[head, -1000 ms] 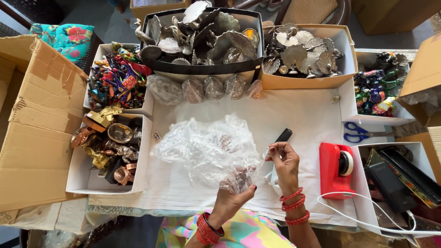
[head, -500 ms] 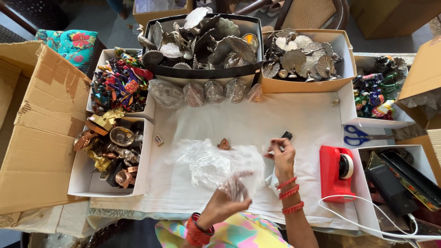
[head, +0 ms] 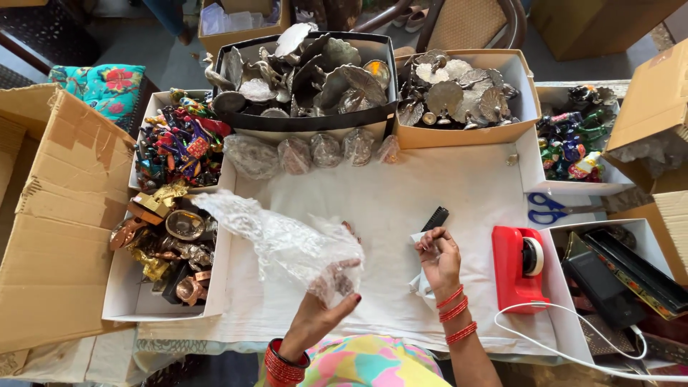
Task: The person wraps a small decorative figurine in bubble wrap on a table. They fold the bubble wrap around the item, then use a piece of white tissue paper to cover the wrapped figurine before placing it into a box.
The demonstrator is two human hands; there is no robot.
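My left hand (head: 324, 309) grips a crinkled sheet of clear plastic wrap (head: 279, 240), lifted and stretched toward the left over the white cloth (head: 430, 186). A small brown metal piece (head: 349, 228) peeks out behind the wrap. My right hand (head: 438, 256) rests on the cloth with fingers pinched on a small white strip (head: 417, 281). A black comb (head: 434, 218) lies just above that hand. Red bangles ring both wrists.
A red tape dispenser (head: 517, 266) and blue scissors (head: 548, 208) lie right of my right hand. Wrapped metal pieces (head: 312, 152) line the cloth's far edge. Boxes of silver metal figures (head: 315, 72), painted figurines (head: 179, 143) and brass items (head: 168, 247) surround it. An open carton (head: 64, 215) stands left.
My left hand lifted the plastic wrap from the cloth and swung it up to the left. My right hand stayed near the comb, moving slightly lower.
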